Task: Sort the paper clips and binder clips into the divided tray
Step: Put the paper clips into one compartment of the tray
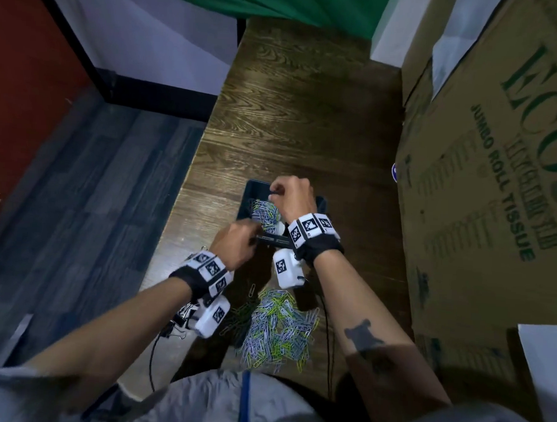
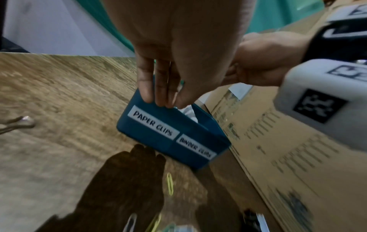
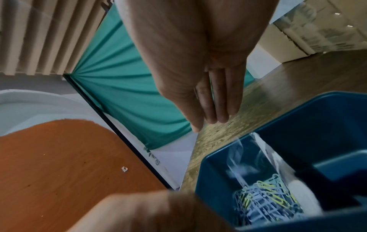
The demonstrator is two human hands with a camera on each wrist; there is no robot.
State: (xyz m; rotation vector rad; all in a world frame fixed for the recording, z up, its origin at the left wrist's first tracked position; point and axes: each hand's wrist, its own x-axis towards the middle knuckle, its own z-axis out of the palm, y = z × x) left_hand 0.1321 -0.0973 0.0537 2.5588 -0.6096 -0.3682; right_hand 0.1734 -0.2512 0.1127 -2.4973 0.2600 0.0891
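The left hand has its straight fingers laid together over the near rim of the small dark blue plastic divided tray, fingertips touching the wall just above a white label; whether the thumb closes behind the wall I cannot tell. The right hand hangs over the tray's far end; from the head view its fingers look bunched as if nipping something small and dark, while the right wrist view shows them straight and together, so what it holds, if anything, is unclear.

The tray stands on the dark wood-grain tabletop, close beside the big brown cardboard carton printed in green. Its near wall carries two white labels, the left reading PAPER CLIPS, the right one blurred but seemingly BINDER CLIPS. A partition splits it in two. The left compartment holds a heap of thin wire paper clips in pale blue, white and yellow-green, with a crumpled sheet of clear plastic film standing up against the partition. The right compartment shows only bare blue floor where it is visible.

Nearer the person, a much larger loose pile of the same coloured paper clips sprawls on the table between the forearms, and one yellow clip lies alone just before the tray. A few black binder clips with silver wire handles sit at the table's left edge, partly hidden under the left wrist camera.
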